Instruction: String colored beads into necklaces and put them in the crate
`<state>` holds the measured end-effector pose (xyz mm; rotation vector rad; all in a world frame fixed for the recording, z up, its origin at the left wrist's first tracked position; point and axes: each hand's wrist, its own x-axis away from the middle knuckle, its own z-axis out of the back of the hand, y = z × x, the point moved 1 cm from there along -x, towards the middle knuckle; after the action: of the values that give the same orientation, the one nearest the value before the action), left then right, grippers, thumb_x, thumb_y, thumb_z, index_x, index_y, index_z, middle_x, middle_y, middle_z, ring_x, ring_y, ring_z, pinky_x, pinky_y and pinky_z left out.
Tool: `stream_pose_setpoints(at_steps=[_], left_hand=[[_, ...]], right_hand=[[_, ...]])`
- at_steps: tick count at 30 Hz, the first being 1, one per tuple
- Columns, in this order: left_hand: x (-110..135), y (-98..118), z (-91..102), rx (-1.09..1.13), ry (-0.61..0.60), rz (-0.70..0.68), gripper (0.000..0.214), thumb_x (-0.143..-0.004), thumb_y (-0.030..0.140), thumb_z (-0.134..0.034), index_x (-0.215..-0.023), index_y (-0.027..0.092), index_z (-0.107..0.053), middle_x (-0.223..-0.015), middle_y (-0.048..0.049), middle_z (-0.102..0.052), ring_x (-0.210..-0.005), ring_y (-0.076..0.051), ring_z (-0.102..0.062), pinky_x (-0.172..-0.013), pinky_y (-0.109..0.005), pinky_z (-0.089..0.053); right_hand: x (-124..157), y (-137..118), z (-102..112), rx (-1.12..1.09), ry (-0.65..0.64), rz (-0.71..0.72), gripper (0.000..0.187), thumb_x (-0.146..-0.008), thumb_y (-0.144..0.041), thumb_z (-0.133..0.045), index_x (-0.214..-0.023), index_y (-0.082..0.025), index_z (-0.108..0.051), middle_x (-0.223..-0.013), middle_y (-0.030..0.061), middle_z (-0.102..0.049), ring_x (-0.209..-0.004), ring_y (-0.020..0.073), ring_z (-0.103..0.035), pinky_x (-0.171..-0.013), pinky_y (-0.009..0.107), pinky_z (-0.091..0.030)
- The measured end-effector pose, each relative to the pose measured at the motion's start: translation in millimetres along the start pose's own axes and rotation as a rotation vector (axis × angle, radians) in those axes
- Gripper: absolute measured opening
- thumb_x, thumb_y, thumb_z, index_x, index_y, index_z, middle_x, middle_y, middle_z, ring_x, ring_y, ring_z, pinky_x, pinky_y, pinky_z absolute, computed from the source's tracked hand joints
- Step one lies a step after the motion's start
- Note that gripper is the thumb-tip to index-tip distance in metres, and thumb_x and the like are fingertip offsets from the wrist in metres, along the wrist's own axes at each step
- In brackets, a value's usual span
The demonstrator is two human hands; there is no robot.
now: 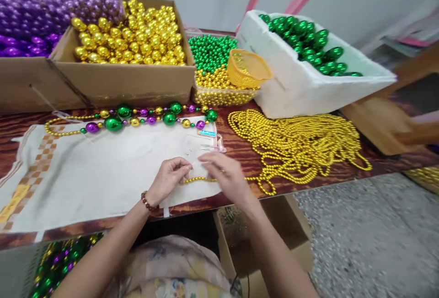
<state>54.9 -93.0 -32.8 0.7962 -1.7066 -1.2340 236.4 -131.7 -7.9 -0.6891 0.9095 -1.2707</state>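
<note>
My left hand (173,174) is closed in a pinch at the end of a gold bead string (199,178). The string passes under my right hand (226,174) towards a heap of gold bead strings (302,142) on the right. My right hand hovers just above the string, its fingertips pointing left and smeared by motion; whether they grip anything is unclear. Both hands are over a white cloth (103,174). Just beyond them lies a small pair of pink-handled snips (219,148). A necklace of green, purple and gold beads (113,123) stretches along the cloth's far edge.
Behind stand a cardboard box of gold beads (137,78), purple beads in clear plastic (58,5), a tub of green and gold beads (222,96) with an orange basket (245,71), and a white foam box (291,92) of green beads. An open carton (305,247) sits below the table's edge.
</note>
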Motion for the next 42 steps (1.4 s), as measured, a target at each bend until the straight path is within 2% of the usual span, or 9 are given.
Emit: stream_pose_setpoints(at_steps=[3, 8, 11, 15, 20, 25, 31, 37, 42], left_hand=[[-3.2, 1.7, -0.8, -0.06, -0.088, -0.009, 0.028, -0.076, 0.039, -0.073, -0.065, 0.015, -0.065, -0.054, 0.001, -0.055, -0.048, -0.009, -0.044, -0.049, -0.021, -0.037], [-6.1, -2.8, 7.8, -0.145, -0.213, -0.024, 0.026, -0.081, 0.041, -0.071, -0.069, 0.018, -0.07, -0.061, -0.0015, -0.061, -0.059, -0.013, -0.052, -0.058, -0.024, -0.043], [-7.0, -3.8, 18.5, -0.237, -0.208, -0.059, 0.023, -0.082, 0.04, -0.071, -0.074, 0.019, -0.073, -0.07, -0.0025, -0.066, -0.067, -0.015, -0.057, -0.066, -0.024, -0.046], [-6.1, -6.0, 20.6, -0.149, -0.121, -0.079, 0.021, -0.079, 0.04, -0.075, -0.081, 0.018, -0.074, -0.072, -0.003, -0.07, -0.07, -0.015, -0.062, -0.069, -0.024, -0.05], [-2.2, -18.5, -0.5, 0.132, 0.088, -0.122, 0.026, -0.075, 0.041, -0.079, -0.082, 0.016, -0.071, -0.059, 0.0009, -0.063, -0.05, -0.011, -0.056, -0.053, -0.022, -0.046], [-1.6, -24.6, -6.7, 0.15, 0.254, -0.111, 0.024, -0.074, 0.036, -0.078, -0.088, 0.016, -0.077, -0.062, 0.0002, -0.066, -0.048, -0.008, -0.049, -0.049, -0.021, -0.041], [-3.3, -22.0, -5.6, 0.011, 0.235, -0.157, 0.011, -0.077, 0.027, -0.072, -0.082, 0.018, -0.076, -0.076, -0.0016, -0.071, -0.064, -0.012, -0.058, -0.063, -0.023, -0.045], [-5.0, -12.6, -3.8, -0.3, 0.225, -0.288, 0.016, -0.083, 0.022, -0.062, -0.07, 0.019, -0.072, -0.069, -0.0015, -0.063, -0.065, -0.014, -0.054, -0.063, -0.025, -0.038], [-9.2, -7.3, -0.5, -0.378, 0.241, -0.26, 0.018, -0.076, 0.014, -0.059, -0.06, 0.019, -0.065, -0.063, 0.0, -0.058, -0.062, -0.013, -0.049, -0.062, -0.025, -0.034]], right_hand=[[-2.1, -5.0, -5.8, 0.372, -0.269, 0.158, 0.018, -0.096, -0.016, -0.056, -0.106, -0.02, -0.071, -0.1, 0.008, -0.07, -0.088, 0.017, -0.066, -0.073, 0.025, -0.05], [-6.6, -4.4, 0.0, 0.642, -0.43, 0.147, 0.02, -0.09, -0.004, -0.056, -0.094, -0.016, -0.072, -0.085, 0.006, -0.067, -0.079, 0.0157, -0.062, -0.065, 0.023, -0.042], [-1.7, -1.5, 11.3, 0.336, -0.395, 0.023, 0.02, -0.09, -0.007, -0.054, -0.089, -0.016, -0.072, -0.083, 0.0047, -0.068, -0.074, 0.0136, -0.06, -0.065, 0.022, -0.041], [8.5, 9.4, 3.2, -0.524, -0.421, -0.392, 0.015, -0.083, -0.025, -0.063, -0.086, -0.016, -0.074, -0.063, -0.0008, -0.062, -0.05, 0.0087, -0.049, -0.051, 0.02, -0.039], [10.3, 15.8, -37.1, -1.053, -0.036, -0.506, 0.027, -0.074, -0.035, -0.073, -0.094, -0.017, -0.077, -0.066, -0.0002, -0.063, -0.051, 0.0089, -0.052, -0.052, 0.022, -0.045], [7.9, 19.3, -55.4, -0.564, 0.103, -0.224, 0.028, -0.089, -0.033, -0.062, -0.112, -0.024, -0.076, -0.082, 0.0019, -0.068, -0.068, 0.0137, -0.065, -0.071, 0.03, -0.055], [8.4, 24.9, -51.4, 0.019, -0.04, 0.048, 0.039, -0.098, -0.022, -0.043, -0.131, -0.023, -0.063, -0.122, 0.0091, -0.071, -0.105, 0.0211, -0.069, -0.088, 0.035, -0.056], [-4.1, 15.5, -47.6, 0.6, -0.292, -0.039, 0.029, -0.098, -0.013, -0.043, -0.121, -0.017, -0.059, -0.096, 0.0116, -0.075, -0.085, 0.0264, -0.072, -0.065, 0.031, -0.046], [-20.3, 5.9, -42.4, 0.769, -0.405, -0.059, 0.018, -0.097, -0.01, -0.046, -0.106, -0.016, -0.061, -0.087, 0.0109, -0.073, -0.074, 0.0242, -0.069, -0.058, 0.029, -0.039]])
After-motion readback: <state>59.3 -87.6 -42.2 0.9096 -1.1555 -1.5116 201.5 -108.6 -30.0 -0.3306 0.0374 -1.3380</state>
